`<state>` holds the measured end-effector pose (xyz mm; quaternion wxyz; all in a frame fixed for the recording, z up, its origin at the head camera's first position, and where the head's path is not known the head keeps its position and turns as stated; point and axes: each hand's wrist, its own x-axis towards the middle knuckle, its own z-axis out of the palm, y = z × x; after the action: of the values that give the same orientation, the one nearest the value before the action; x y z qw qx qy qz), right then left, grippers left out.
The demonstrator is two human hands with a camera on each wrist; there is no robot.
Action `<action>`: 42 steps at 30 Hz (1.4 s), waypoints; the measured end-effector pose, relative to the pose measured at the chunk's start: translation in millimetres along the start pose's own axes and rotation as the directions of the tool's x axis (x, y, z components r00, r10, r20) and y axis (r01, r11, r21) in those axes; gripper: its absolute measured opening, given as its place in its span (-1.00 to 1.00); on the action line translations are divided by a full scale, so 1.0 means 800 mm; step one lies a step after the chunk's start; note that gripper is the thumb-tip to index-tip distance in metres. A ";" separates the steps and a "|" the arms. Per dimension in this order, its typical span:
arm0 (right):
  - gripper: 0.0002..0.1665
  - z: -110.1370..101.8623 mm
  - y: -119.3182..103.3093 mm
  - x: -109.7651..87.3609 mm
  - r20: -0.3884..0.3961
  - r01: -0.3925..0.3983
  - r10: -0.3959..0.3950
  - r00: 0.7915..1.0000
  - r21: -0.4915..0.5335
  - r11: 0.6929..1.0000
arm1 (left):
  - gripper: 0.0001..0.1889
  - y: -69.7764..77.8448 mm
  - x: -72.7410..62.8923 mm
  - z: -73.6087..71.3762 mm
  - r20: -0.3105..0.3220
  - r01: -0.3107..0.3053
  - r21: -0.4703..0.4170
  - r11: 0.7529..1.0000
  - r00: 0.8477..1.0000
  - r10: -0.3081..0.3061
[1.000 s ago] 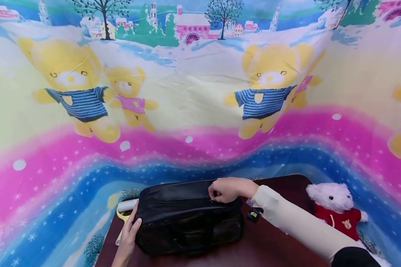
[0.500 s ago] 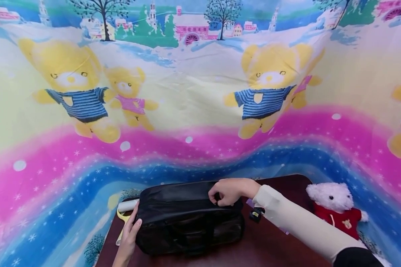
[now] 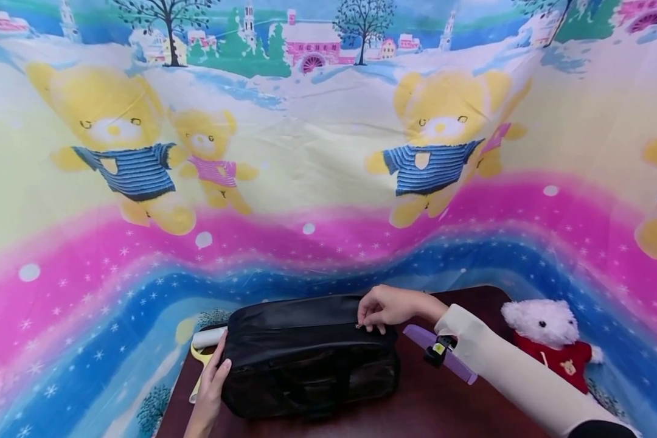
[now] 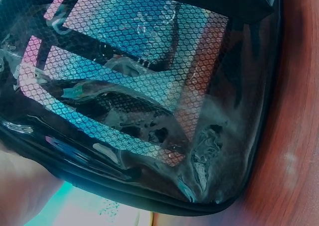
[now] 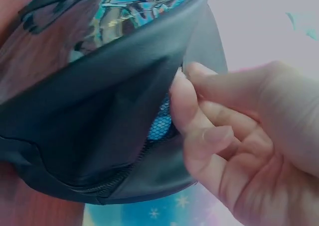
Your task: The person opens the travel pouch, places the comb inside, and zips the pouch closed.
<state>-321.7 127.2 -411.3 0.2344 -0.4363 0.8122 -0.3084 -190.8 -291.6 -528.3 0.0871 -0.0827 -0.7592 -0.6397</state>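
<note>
On the worktop (image 3: 432,401) sits a bag (image 3: 301,340), right hand (image 3: 385,307) pinching its zip pull (image 3: 358,326). Left hand (image 3: 210,384) rests uncurled against one end.

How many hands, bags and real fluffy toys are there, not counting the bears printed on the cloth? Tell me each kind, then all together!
Left hand and right hand: 2
Black bag: 1
White fluffy toy: 1
Total: 4
</note>
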 end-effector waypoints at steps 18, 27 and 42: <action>-0.75 0.009 -0.009 -0.010 -0.041 -0.320 0.354 0.934 0.343 0.883 | -0.39 -0.004 -0.006 -0.002 0.024 -0.025 -0.031 0.999 0.999 0.025; -0.77 0.006 -0.024 0.024 0.032 -0.304 0.318 0.947 0.402 0.864 | -0.40 -0.002 0.000 -0.002 0.053 -0.082 -0.036 0.996 0.995 0.084; -0.77 0.034 -0.088 0.113 0.066 -0.261 0.258 0.964 0.431 0.864 | -0.39 -0.002 -0.001 -0.001 0.051 -0.087 -0.060 0.994 0.995 0.090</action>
<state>-310.3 12.1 -391.1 0.3679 -0.2607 0.7729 -0.4466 -190.6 -292.4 -530.2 0.0924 -0.1358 -0.7380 -0.6545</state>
